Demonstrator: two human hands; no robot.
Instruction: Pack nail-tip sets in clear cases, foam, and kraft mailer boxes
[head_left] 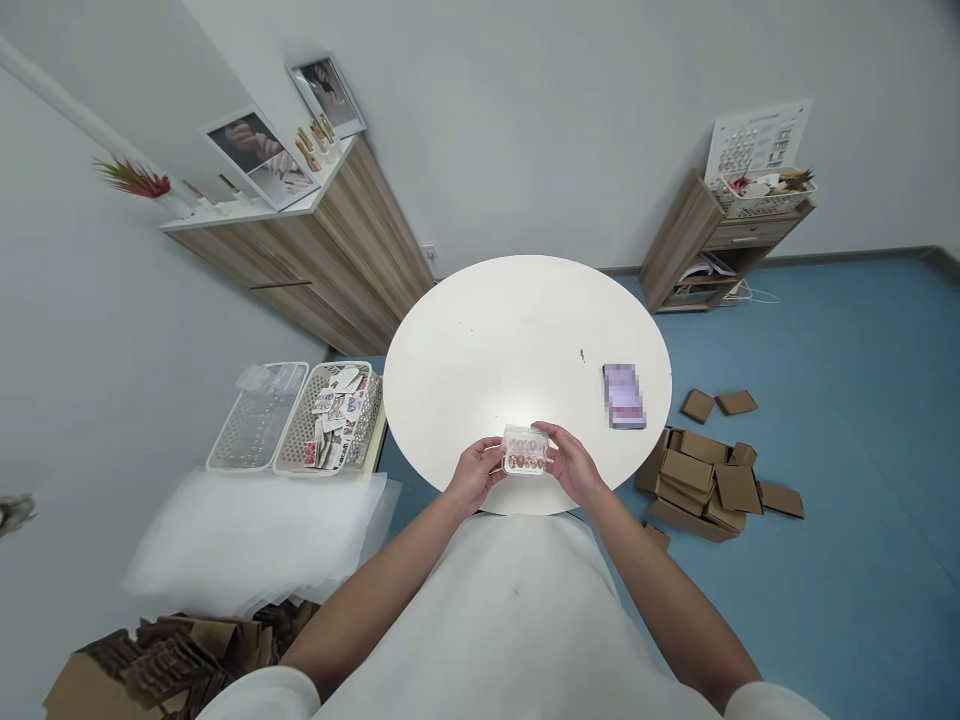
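Note:
A small clear plastic box [525,450] is held between my two hands above the near edge of the white round table [480,330]. Inside it show small oval brown and patterned pieces that look like press-on nails. My left hand [478,477] grips the box's left side, its fingers closed at the edge. On the opposite side, my right hand [573,466] has the right edge between thumb and fingers. The lid seems raised at the back, though the clear plastic makes this hard to tell. A phone-sized purple, pixelated item [624,396] lies on the table to the right.
Left of the table stand a white basket of printed cards [334,415] and a basket of clear plastic [259,415], with white sheets [262,540] nearer. Cardboard boxes [705,480] pile on the right floor. A wooden cabinet [352,250] and a small shelf unit [679,240] stand behind.

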